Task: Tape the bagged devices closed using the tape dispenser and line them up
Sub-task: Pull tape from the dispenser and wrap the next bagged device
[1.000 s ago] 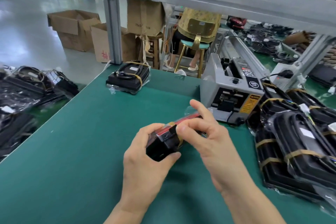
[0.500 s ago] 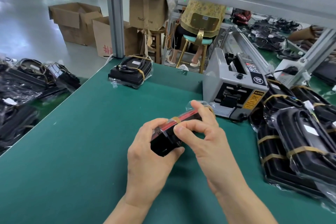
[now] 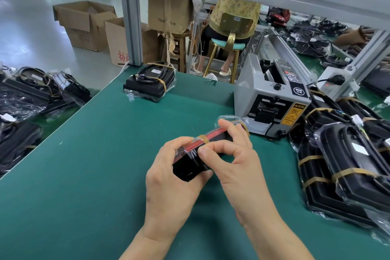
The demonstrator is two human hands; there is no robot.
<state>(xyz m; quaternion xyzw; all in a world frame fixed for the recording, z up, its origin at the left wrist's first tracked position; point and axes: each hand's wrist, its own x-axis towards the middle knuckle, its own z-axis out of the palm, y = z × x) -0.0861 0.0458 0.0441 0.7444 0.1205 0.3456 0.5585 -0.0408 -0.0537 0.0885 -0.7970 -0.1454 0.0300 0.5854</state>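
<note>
- Head view gives me both hands over the green worktop (image 3: 84, 164), clamped on one bagged device (image 3: 191, 167) held on edge above it.
- Left hand (image 3: 175, 177) curls round the near end, thumb under, fingers (image 3: 179, 143) over the top edge.
- Right hand (image 3: 236, 167) pinches the upper edge, thumb and forefinger pressing beside a tan tape strip (image 3: 203, 139); a second strip seems to sit past the right fingertips.
- Tape dispenser (image 3: 272, 99) stands just beyond the right fingers; a finished taped device (image 3: 150, 82) lies well beyond the left fingers.
- Risk, as I judge it: the slick bag could slide under the pinch, wrinkling the tape or leaving the flap open.
- If the left grip loosens, the device could tip onto the worktop, and the loose film past the right fingers may catch the tape.
</note>
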